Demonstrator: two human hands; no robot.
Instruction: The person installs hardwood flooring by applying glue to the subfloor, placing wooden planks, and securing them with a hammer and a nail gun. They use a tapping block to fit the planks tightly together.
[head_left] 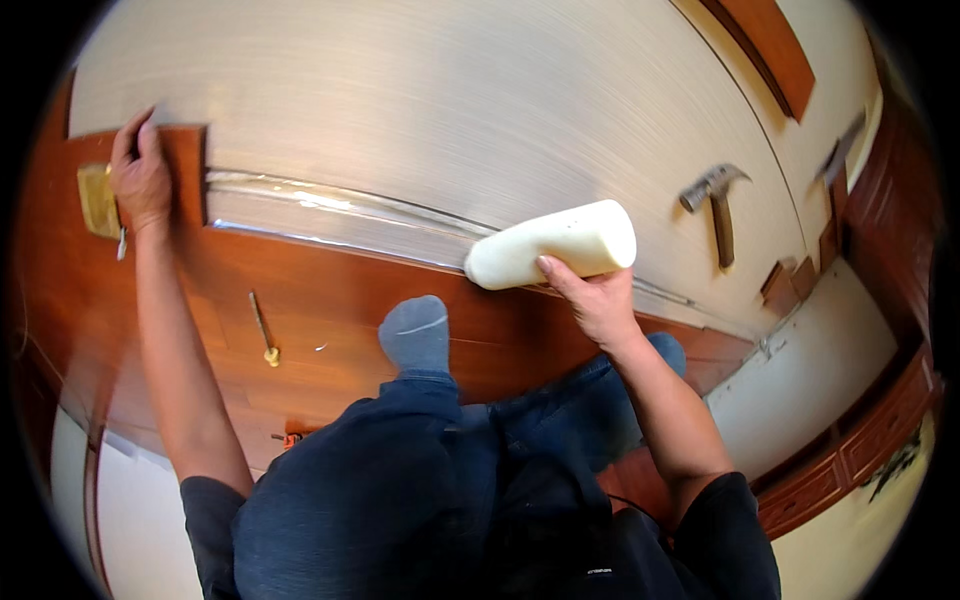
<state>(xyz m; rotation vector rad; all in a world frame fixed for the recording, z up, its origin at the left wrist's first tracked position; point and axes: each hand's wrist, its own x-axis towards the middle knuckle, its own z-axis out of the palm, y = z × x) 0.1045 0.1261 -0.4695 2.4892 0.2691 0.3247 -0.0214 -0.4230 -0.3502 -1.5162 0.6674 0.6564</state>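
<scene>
My right hand [600, 305] is wrapped round a large white plastic bottle [555, 245]. The bottle lies tilted low over a long metal strip [340, 200], its narrower end pointing left and its flat base to the right. Whether that end touches the strip, I cannot tell. At the far left, my left hand [145, 180] rests on the end of a reddish-brown wood plank [187, 160], its fingers loosely bent and thumb apart. Beside that hand sits a yellowish block-like thing [98, 200], with a small white piece under it.
A claw hammer [718, 205] lies on the pale surface [430, 90] to the right. A yellow-handled screwdriver [265, 330] lies on the wood floor [330, 350], left of my sock-covered foot [415, 335]. A loose wood board [765, 50] is at the upper right. Wooden drawers [850, 450] stand lower right.
</scene>
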